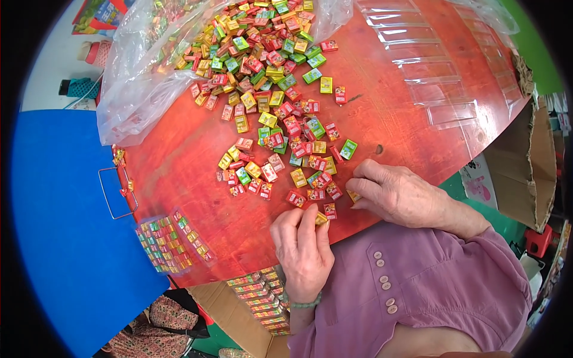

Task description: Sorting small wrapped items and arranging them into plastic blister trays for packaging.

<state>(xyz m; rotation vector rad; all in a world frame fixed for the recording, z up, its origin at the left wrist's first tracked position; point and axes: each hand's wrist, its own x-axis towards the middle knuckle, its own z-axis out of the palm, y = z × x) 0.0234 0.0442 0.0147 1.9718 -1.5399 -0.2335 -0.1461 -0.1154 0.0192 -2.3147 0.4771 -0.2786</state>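
Observation:
Many small red, yellow and green boxes [262,71] lie heaped on the red table, with looser ones spread toward me. My left hand [303,247], with a green bead bracelet at the wrist, pinches a small yellow box [321,218] between thumb and fingers near the table's front edge. A red box [330,210] lies right beside those fingertips. To the right, my right hand [388,192] is closed, its fingertips on another yellow box [354,196] that is partly hidden by the fingers.
Clear plastic trays [418,65] lie at the far right. Filled trays [164,244] sit at the left edge of the red table [197,238]. A clear plastic bag [134,98] surrounds the heap's far side. Below the edge stands a cardboard box [227,310] holding packed trays [259,298].

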